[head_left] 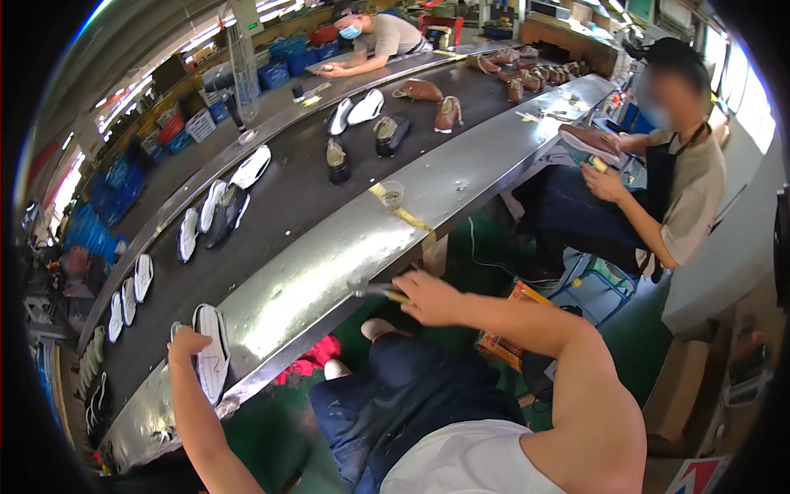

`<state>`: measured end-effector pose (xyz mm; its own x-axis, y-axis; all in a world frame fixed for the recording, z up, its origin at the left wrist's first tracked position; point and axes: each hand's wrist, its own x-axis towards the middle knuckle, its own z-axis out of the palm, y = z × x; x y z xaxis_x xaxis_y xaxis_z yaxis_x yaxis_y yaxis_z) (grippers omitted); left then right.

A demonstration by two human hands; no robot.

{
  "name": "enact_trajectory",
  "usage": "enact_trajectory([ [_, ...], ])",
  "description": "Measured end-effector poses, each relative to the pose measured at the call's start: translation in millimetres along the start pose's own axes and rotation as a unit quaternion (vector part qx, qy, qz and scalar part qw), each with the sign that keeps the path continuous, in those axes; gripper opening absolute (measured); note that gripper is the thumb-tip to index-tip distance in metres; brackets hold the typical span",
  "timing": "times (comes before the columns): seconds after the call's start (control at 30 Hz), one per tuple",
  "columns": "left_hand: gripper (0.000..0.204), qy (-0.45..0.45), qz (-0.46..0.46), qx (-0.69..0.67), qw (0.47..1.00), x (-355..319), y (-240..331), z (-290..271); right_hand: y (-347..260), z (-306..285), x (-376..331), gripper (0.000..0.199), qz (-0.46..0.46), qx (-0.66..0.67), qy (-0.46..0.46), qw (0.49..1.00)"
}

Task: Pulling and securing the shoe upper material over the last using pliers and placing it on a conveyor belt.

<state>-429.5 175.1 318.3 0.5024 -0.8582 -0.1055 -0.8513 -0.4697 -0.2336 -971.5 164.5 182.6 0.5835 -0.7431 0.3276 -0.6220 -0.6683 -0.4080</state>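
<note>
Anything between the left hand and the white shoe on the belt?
Nothing visible. The left hand already rests on the white shoe at the belt's near edge. The right hand holds a small tool over the steel ledge, apart from it.

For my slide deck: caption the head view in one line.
Seated at a shoe conveyor, left hand grips a white shoe sole while right hand holds a small metal tool.

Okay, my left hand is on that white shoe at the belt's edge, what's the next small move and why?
Probably lift the white shoe toward you: your left hand already grips its near end, it overhangs the steel ledge, and your right hand holds a small tool ready.
</note>
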Motion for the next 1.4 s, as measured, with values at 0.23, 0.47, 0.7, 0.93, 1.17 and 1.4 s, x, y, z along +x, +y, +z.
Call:
enact_trajectory([
  [0.23,0.074,-0.033,-0.018,-0.311,0.95,71.0,-17.2,44.9,-80.6,8.0,-109.5,0.044,0.27,0.365,-0.125,0.882],
  [0.47,0.066,0.098,0.139,-0.464,0.869,-35.3,-7.1,20.0,-98.6,3.8,-100.3,0.034,0.272,0.419,-0.07,0.864],
  [0.7,0.06,0.09,0.099,-0.793,0.594,-210.7,107.2,107.0,-90.5,7.6,-85.0,0.031,0.259,0.453,-0.17,0.836],
  [0.93,0.084,-0.066,0.085,-0.804,0.584,-268.2,156.8,167.4,-112.2,-6.6,-64.9,0.045,0.122,0.348,-0.365,0.855],
  [1.17,0.046,-0.143,0.133,-0.813,0.549,-255.5,151.7,169.0,-119.2,20.3,-69.1,0.054,0.169,0.394,-0.403,0.808],
  [1.4,0.044,-0.125,0.141,-0.808,0.558,-251.0,153.0,174.8,-127.9,20.7,-67.5,0.04,0.241,0.469,-0.391,0.754],
])
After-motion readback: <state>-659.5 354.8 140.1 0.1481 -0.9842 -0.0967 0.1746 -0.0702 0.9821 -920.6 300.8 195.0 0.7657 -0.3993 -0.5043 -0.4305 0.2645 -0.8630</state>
